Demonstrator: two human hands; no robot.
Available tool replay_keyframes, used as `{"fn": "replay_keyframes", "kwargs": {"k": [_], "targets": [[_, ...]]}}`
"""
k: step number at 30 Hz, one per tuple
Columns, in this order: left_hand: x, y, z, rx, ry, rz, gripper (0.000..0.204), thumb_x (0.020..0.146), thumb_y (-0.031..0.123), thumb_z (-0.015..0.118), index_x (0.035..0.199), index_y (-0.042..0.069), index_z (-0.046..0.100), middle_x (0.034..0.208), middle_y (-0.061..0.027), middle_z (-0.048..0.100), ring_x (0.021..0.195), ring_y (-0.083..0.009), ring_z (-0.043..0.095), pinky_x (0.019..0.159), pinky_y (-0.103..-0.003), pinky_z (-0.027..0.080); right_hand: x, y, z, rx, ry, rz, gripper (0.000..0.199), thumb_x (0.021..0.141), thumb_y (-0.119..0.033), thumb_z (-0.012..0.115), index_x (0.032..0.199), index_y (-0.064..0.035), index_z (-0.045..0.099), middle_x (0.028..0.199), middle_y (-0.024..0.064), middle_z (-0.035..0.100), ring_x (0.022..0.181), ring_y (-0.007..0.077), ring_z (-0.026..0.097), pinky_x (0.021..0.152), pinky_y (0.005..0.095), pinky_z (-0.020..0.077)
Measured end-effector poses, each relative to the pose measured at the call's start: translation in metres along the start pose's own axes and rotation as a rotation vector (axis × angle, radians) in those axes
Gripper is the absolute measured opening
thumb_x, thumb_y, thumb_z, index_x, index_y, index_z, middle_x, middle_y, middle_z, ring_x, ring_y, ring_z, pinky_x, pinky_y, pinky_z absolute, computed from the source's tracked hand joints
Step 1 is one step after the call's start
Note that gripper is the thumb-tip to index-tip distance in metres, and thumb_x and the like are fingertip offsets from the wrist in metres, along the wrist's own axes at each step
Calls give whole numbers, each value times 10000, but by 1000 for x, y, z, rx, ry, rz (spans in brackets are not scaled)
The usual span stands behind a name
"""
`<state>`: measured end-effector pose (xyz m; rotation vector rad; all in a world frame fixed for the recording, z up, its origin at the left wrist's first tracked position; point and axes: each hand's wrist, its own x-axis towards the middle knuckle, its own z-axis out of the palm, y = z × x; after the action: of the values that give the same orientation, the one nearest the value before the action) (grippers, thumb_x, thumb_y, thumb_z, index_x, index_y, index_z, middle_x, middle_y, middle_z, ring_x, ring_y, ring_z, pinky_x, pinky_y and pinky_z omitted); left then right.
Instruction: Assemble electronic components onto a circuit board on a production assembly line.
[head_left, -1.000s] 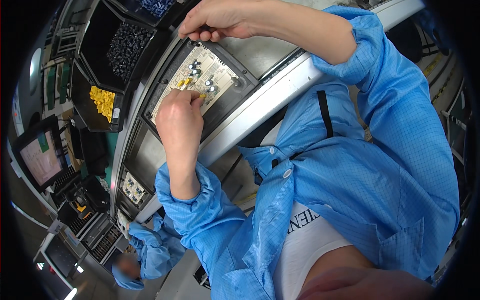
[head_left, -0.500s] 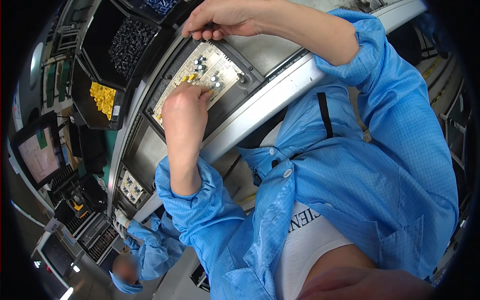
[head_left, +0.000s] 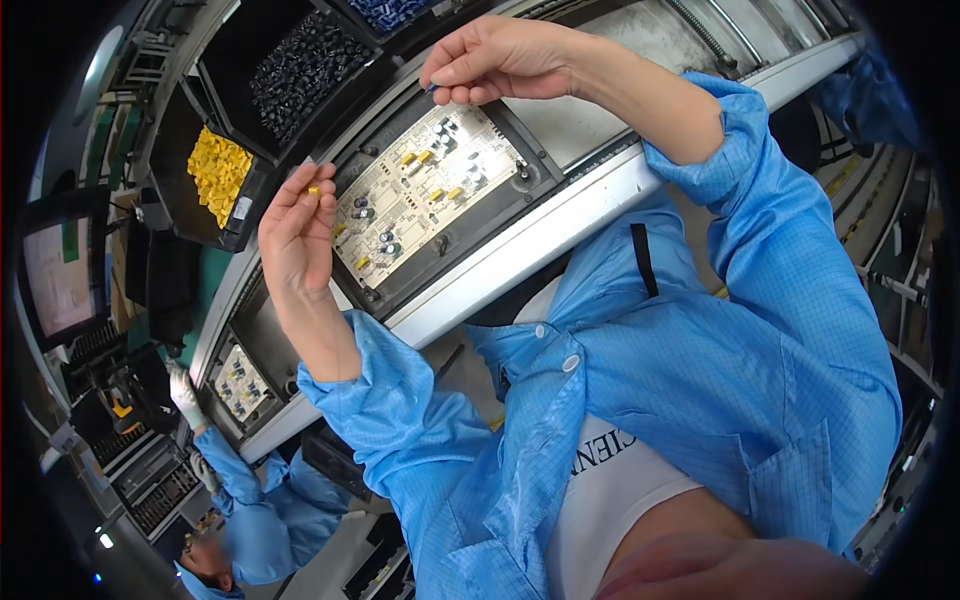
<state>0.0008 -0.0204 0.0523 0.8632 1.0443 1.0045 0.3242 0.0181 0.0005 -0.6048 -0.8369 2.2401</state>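
Note:
My left hand [head_left: 298, 228] is raised just off the left end of a circuit board, thumb and fingers pinching a small yellow box capacitor [head_left: 314, 190]. Over the board's far right corner, my right hand [head_left: 505, 62] pinches a small blue component [head_left: 431, 88], mostly covered by the fingertips. The cream circuit board [head_left: 405, 195] lies in a black frame [head_left: 470, 232]. Several yellow capacitors [head_left: 436, 195] and dark round capacitors [head_left: 388, 243] stand on it.
Beyond the board are bins of yellow capacitors [head_left: 218, 178], black parts [head_left: 305, 75] and blue parts [head_left: 385, 12]. A silver rail [head_left: 540, 235] runs along the near side. At left are another populated board [head_left: 240, 385], a co-worker's gloved hand [head_left: 184, 395] and a monitor [head_left: 62, 275].
My left hand has lifted from the board and moved left, a yellow capacitor now showing in its fingers. My right hand stays near the far edge; its blue component now shows. The view has shifted.

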Motion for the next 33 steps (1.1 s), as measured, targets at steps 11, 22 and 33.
{"fn": "replay_keyframes", "kwargs": {"k": [11, 22, 33], "targets": [[6, -8, 0, -63, 17, -13, 259, 943, 13, 517, 1167, -113, 549, 1124, -261, 623, 942, -238, 664, 848, -276, 556, -20, 2, 32, -463, 224, -66, 161, 868, -125, 691, 963, 2, 662, 824, 56, 675, 693, 69, 648, 586, 159, 528], [1, -6, 3, -60, -35, 2, 293, 977, 60, 482, 1214, -110, 505, 1107, -265, 627, 896, -224, 672, 805, -265, 571, -34, 0, 43, -217, 212, -58, 163, 883, -50, 644, 1026, 25, 619, 866, 96, 685, 722, 76, 675, 624, 141, 571], [1, -3, 5, -44, -34, -13, 275, 996, 184, 506, 1138, -46, 558, 998, -199, 673, 724, -150, 634, 600, -210, 514, -51, 22, 41, -968, 311, -201, 160, 850, -159, 705, 894, -6, 689, 730, 10, 647, 629, 68, 579, 574, 202, 463]]}}
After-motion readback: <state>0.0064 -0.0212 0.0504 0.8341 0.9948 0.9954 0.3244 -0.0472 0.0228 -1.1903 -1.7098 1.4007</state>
